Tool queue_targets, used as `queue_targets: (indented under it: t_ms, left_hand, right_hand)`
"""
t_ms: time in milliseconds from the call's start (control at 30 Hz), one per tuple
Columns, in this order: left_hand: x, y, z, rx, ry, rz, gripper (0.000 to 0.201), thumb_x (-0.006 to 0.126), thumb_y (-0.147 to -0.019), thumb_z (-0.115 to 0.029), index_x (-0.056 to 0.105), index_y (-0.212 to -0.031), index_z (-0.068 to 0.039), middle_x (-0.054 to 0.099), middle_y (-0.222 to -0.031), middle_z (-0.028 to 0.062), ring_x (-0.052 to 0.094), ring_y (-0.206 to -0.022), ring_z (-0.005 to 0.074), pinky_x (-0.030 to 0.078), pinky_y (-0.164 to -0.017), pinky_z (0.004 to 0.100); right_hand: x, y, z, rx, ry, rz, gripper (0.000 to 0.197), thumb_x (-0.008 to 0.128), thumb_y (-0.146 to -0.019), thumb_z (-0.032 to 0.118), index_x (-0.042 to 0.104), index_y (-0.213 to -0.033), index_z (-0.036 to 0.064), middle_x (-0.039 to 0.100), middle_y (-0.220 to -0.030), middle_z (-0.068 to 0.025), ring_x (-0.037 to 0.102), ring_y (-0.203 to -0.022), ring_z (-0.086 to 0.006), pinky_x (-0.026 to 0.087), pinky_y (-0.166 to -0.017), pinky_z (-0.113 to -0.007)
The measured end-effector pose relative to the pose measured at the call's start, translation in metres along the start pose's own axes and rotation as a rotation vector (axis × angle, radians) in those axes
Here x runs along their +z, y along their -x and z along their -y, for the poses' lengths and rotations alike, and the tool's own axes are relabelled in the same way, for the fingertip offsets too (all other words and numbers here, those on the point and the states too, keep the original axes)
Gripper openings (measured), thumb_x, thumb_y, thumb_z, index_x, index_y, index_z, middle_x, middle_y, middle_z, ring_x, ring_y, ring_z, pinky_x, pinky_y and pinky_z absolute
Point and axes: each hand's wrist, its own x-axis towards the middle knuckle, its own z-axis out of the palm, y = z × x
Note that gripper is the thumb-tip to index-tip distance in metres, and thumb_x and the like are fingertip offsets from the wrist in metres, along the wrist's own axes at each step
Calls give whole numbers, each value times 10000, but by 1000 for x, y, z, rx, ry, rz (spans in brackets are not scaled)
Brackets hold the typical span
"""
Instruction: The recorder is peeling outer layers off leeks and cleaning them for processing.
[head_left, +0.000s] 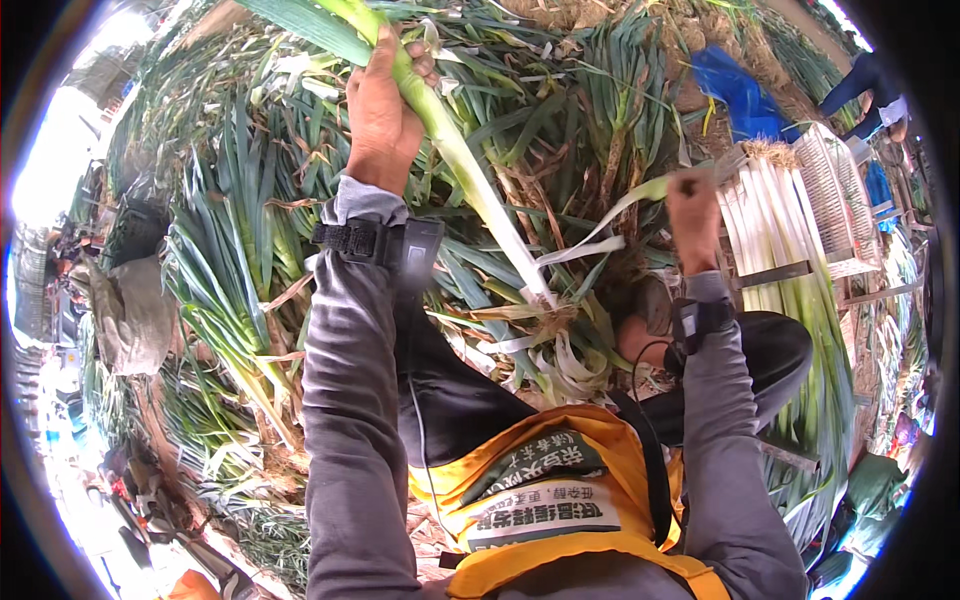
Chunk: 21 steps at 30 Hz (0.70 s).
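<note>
My left hand (383,115) is closed round the green upper part of a long leek (470,175). The leek slants down to the right, its white shank ending in a rooted tip above a heap of peelings (565,370). My right hand (694,210) is a closed fist with a pale strip of leek leaf (630,200) pinched in it. That strip trails down to the left toward the lower shank; whether it is still attached I cannot tell. Beside my right hand lies a bundle of peeled white leeks (768,215), their roots at the far end.
Unpeeled leeks (240,220) cover the ground ahead and left. Metal bars (775,274) cross the peeled bundle; a white plastic crate (838,190) stands beyond it. A blue plastic sheet (735,85) lies at the far right, near another person (868,90). A yellow apron (550,490) covers my lap.
</note>
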Motion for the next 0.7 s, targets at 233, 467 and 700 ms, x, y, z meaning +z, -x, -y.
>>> queue_targets:
  t_ms: [233, 467, 700]
  left_hand:
    - [10, 9, 20, -14, -1, -100, 532, 373, -1012, -540, 513, -1173, -52, 578, -1011, 127, 543, -873, 241, 460, -783, 379]
    - [1, 8, 30, -29, 171, -31, 376, 572, -987, -314, 538, -1219, -21, 559, -1081, 105, 535, -1004, 255, 467, -941, 415]
    - [10, 13, 26, -61, 103, 27, 284, 645, -951, -279, 583, -1081, -35, 593, -974, 71, 567, -903, 204, 469, -896, 399]
  right_hand:
    - [55, 56, 134, -353, -282, 353, 378, 702, -891, 281, 633, -1176, 42, 644, -1081, -156, 678, -958, -262, 575, -800, -341]
    - [95, 41, 158, -316, -441, 305, 333, 786, -788, 183, 637, -1030, 9, 650, -929, -152, 653, -797, -318, 520, -708, -359]
    - [81, 20, 153, -96, -554, 603, 345, 812, -786, 266, 645, -931, 2, 652, -811, -98, 593, -718, -138, 477, -657, -304]
